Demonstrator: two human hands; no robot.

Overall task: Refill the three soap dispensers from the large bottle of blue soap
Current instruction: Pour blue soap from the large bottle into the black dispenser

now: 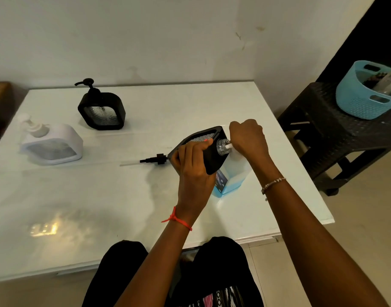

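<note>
Soap filling at the big blue soap bottle (234, 171)
Left hand (191, 161) grips the tipped black dispenser (214, 159), its clear neck at the bottle's white spout. Right hand (249, 138) curls tight over the bottle's top.

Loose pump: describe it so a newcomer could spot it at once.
Look at the white table, near its middle, just left of the left hand gripping the tilted black dispenser. The loose pump lies flat, black with a white tube; the far black pump and the white pump stand on their dispensers.
</note>
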